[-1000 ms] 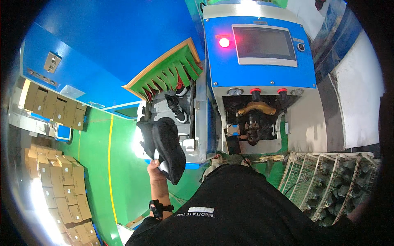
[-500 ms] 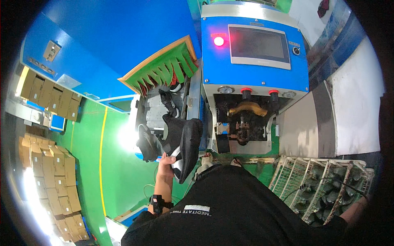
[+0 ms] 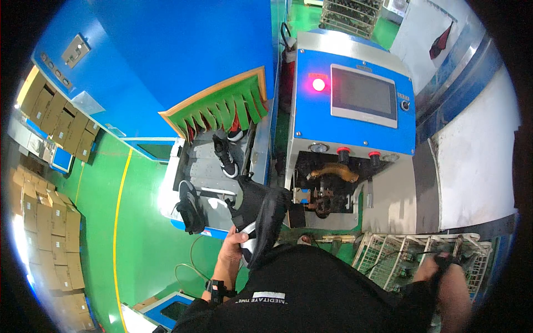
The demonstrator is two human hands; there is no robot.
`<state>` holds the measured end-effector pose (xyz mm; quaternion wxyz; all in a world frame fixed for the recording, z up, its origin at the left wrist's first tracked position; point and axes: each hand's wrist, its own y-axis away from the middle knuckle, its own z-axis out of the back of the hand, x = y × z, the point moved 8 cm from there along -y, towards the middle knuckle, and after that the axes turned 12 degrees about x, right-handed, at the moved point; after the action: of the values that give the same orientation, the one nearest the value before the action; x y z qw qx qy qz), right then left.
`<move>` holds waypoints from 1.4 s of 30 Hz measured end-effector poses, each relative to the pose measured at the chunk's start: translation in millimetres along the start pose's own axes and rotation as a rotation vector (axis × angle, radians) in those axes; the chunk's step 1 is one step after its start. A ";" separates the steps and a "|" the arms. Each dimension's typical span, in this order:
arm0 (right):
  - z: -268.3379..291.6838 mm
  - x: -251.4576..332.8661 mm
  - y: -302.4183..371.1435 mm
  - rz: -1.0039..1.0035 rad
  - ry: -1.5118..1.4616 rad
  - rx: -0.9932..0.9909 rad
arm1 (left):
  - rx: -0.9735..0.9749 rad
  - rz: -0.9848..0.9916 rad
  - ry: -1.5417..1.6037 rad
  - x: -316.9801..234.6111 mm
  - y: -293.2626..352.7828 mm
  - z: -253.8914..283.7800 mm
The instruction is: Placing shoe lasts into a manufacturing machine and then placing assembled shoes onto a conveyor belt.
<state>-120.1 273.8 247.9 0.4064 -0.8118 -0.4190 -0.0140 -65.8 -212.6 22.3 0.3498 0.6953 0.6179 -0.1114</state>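
Observation:
A black sneaker (image 3: 267, 222) with a pale grey patch is in my left hand (image 3: 232, 247), whose fingers close around its heel end. The sole faces right, beside the blue machine. My right hand (image 3: 452, 286) is at the lower right by the white wire rack (image 3: 388, 252); its fingers are blurred and partly hidden, so any grip cannot be made out. On the conveyor (image 3: 206, 161) left of the held shoe lies another black shoe (image 3: 225, 156). A grey-black shoe (image 3: 190, 208) stands at the conveyor's near left edge.
A blue machine (image 3: 311, 119) with a dark screen (image 3: 363, 95) and a lit red lamp (image 3: 318, 85) stands ahead. Green strip curtains (image 3: 222, 111) hang over the conveyor's opening. Stacked cartons (image 3: 47, 222) line the left. A hose (image 3: 186, 266) lies on the green floor.
The held sneaker has shifted right and slightly down in view. My right arm has come up and inward from the rack's far side. The view has turned somewhat.

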 end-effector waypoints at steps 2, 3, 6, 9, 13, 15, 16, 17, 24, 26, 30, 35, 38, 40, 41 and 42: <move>-26.8 -26.4 -5.1 0.010 -0.033 -0.010 | 0.125 0.007 0.036 10.3 -13.4 6.7; -22.1 -29.5 -6.9 0.009 -0.073 -0.003 | 0.182 -0.014 0.056 8.2 -15.6 -5.8; 25.6 -82.6 27.0 -0.316 0.267 -0.004 | 0.353 0.004 -0.015 -0.2 -10.3 -52.5; -80.8 -193.6 98.2 -0.652 0.419 0.516 | 0.480 0.024 -0.093 14.6 -17.7 -69.5; -69.2 -210.5 111.9 -0.620 0.678 0.816 | 0.655 -0.092 -0.333 4.9 -12.1 -142.3; -8.6 -208.0 106.7 -0.772 0.608 0.666 | 0.735 -0.036 -0.360 -1.9 -16.1 -181.9; -21.9 -208.4 92.3 -0.869 0.433 0.563 | 0.677 0.061 -0.448 13.5 -20.9 -173.2; -36.8 -204.9 80.4 -0.951 0.271 0.434 | 0.783 -0.075 -0.688 7.2 -23.6 -190.1; 40.2 -193.3 221.7 -1.596 -0.311 -0.335 | 0.809 0.105 -1.022 70.2 -32.5 -125.8; 79.2 -181.1 259.1 -1.600 -0.311 -0.397 | 0.747 0.445 -1.334 90.9 -41.3 -108.0; 12.5 -172.1 227.9 -1.536 -0.581 -0.406 | 0.675 0.367 -1.135 128.1 -49.4 -82.7; 104.6 -143.2 223.3 -1.227 -0.081 -0.486 | 0.980 0.680 -0.581 115.8 14.6 -118.0; 121.1 -129.2 181.4 -1.234 0.477 -0.319 | 0.726 0.544 -0.676 112.0 -7.7 -110.7; 123.0 -132.9 153.4 -1.209 0.725 -0.193 | 0.564 0.616 -0.680 125.3 -29.2 -82.6; 115.3 -142.8 142.0 -1.114 0.758 -0.120 | 0.562 0.614 -0.674 130.8 -31.9 -74.9; 112.5 -151.8 133.5 -1.110 0.820 -0.071 | 0.553 0.609 -0.880 129.9 -39.8 -74.3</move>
<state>-162.0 205.3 31.0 0.4379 -0.4192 -0.5843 -0.5395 -96.2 -65.1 -13.6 0.3948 0.7949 0.1365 -0.4401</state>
